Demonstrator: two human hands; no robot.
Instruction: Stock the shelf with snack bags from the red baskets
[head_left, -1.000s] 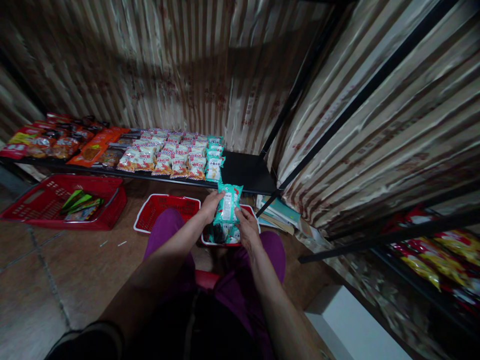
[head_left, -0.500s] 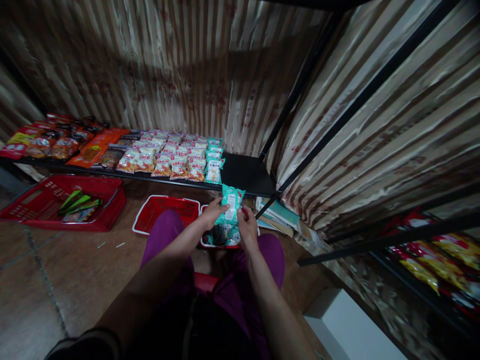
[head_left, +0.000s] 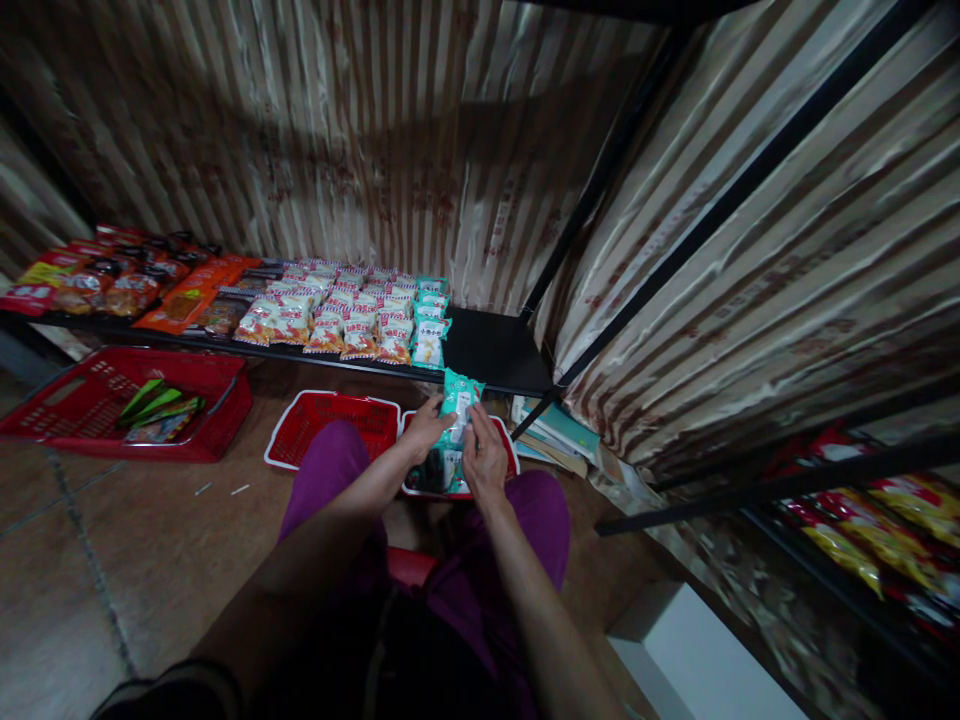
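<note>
Both my hands hold a teal snack packet (head_left: 458,397) upright over a small red basket (head_left: 509,449) on the floor between my knees. My left hand (head_left: 426,430) grips the packet's left edge. My right hand (head_left: 484,457) is closed over its lower right part. More teal packets (head_left: 442,470) lie in that basket under my hands. In front of me a low black shelf (head_left: 491,348) carries a column of teal packets (head_left: 430,320) at the right end of rows of red-and-white snack packets (head_left: 337,315).
A second red basket (head_left: 324,425) stands left of the first. A larger red basket (head_left: 112,405) with green packets sits at far left. Orange and red packets (head_left: 120,280) fill the shelf's left. Books (head_left: 559,425) lie under the shelf corner. Another shelf with yellow packets (head_left: 862,520) stands right.
My hands have drawn the teal packet lower and closer together over the basket, and my right hand has slid up over more of the packet.
</note>
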